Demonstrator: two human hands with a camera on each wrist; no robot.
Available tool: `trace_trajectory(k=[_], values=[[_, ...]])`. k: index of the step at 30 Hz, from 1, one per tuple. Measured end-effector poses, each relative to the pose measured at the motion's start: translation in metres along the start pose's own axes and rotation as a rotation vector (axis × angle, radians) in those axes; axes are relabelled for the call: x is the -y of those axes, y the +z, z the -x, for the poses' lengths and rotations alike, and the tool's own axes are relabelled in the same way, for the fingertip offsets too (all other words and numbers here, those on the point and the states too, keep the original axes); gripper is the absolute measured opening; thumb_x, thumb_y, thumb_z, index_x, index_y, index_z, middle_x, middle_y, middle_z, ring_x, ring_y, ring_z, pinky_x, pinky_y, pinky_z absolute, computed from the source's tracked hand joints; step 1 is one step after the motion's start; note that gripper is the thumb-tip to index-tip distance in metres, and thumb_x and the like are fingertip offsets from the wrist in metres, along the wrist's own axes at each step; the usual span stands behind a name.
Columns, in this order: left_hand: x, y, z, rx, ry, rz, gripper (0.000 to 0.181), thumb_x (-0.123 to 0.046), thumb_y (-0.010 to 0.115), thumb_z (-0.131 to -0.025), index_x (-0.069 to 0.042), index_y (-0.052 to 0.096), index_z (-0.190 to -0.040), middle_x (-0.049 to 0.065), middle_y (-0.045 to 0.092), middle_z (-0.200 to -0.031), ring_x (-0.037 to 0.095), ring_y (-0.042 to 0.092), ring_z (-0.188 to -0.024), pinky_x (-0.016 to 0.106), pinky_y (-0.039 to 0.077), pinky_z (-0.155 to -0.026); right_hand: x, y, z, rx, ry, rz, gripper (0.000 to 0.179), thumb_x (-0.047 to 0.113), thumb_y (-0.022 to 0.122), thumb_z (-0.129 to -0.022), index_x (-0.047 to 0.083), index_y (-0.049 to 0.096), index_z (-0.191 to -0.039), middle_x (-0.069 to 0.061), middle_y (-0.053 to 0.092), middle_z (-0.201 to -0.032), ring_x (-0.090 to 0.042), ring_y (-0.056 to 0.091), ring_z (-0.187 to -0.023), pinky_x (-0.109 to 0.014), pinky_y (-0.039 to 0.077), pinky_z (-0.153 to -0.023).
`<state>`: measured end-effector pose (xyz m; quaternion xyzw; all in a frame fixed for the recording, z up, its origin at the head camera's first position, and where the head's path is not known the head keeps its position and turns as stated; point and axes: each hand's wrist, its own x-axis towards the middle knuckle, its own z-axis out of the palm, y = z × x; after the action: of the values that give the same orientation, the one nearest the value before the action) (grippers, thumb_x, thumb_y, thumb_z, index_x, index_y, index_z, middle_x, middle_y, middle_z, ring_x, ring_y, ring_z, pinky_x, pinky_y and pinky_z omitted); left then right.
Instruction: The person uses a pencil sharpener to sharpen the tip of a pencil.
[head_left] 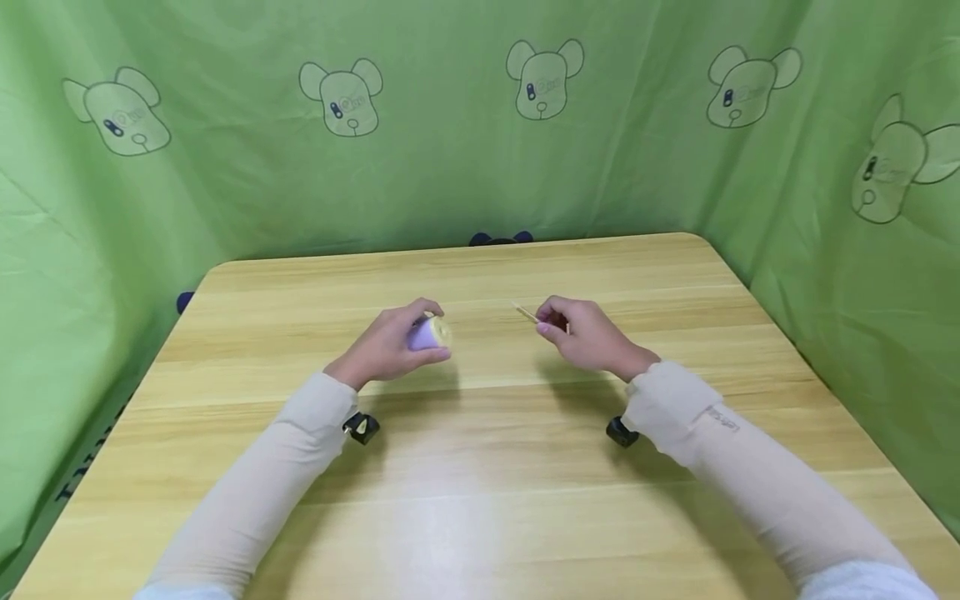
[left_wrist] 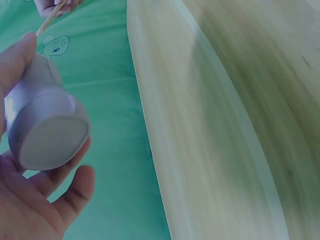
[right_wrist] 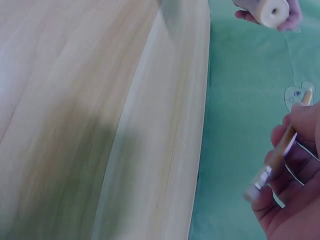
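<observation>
My left hand (head_left: 386,346) grips a lilac cylindrical pencil sharpener (head_left: 424,335) above the table, thumb and fingers on opposite sides. Its cream end, with a round hole in the middle, faces right; the left wrist view shows the plain opposite end (left_wrist: 52,142). Across a gap, my right hand (head_left: 592,335) pinches a slim wood-coloured pencil (head_left: 527,314) between thumb and fingers. The pencil's pale tip points left and up, toward the sharpener. A silver band and a light, blurred butt end show on the pencil (right_wrist: 277,157) in the right wrist view.
Both hands are over the far half of a light wood-grain table (head_left: 480,442). A green curtain (head_left: 450,167) printed with bear heads hangs behind and along the sides. Small black devices (head_left: 363,427) sit at both wrists, below pale sleeves (head_left: 255,492).
</observation>
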<state>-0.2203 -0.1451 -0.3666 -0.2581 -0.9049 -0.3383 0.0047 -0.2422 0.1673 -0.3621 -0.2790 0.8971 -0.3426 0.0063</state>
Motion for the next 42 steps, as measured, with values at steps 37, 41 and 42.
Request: trace_trajectory(k=[37,41,42], values=[[0.032,0.011,0.023,-0.040,-0.196,0.166,0.052,-0.023,0.083,-0.078,0.001,0.054,-0.114,0.012,0.060,-0.100,0.024,0.062,-0.089,0.031,0.055,-0.079,-0.072,-0.009,0.040,-0.100,0.407,0.030,0.024,0.016,0.060,-0.095,-0.005,0.058,-0.107,-0.013,0.062,-0.088,-0.023,0.058,-0.074,-0.032,0.048,-0.062],[0.035,0.013,0.025,-0.032,-0.221,0.169,0.051,-0.024,0.083,-0.078,0.000,0.054,-0.114,0.012,0.060,-0.102,0.025,0.061,-0.092,0.032,0.054,-0.081,-0.077,-0.009,0.044,-0.084,0.422,0.041,0.024,0.016,0.060,-0.094,-0.005,0.058,-0.106,-0.015,0.063,-0.088,-0.025,0.059,-0.075,-0.032,0.049,-0.061],[0.036,0.013,0.026,-0.029,-0.225,0.169,0.051,-0.024,0.082,-0.079,0.000,0.054,-0.114,0.012,0.060,-0.102,0.025,0.060,-0.093,0.033,0.054,-0.082,-0.079,-0.008,0.045,-0.081,0.429,0.048,0.024,0.016,0.060,-0.094,-0.005,0.058,-0.106,-0.015,0.064,-0.089,-0.026,0.060,-0.077,-0.032,0.049,-0.062]])
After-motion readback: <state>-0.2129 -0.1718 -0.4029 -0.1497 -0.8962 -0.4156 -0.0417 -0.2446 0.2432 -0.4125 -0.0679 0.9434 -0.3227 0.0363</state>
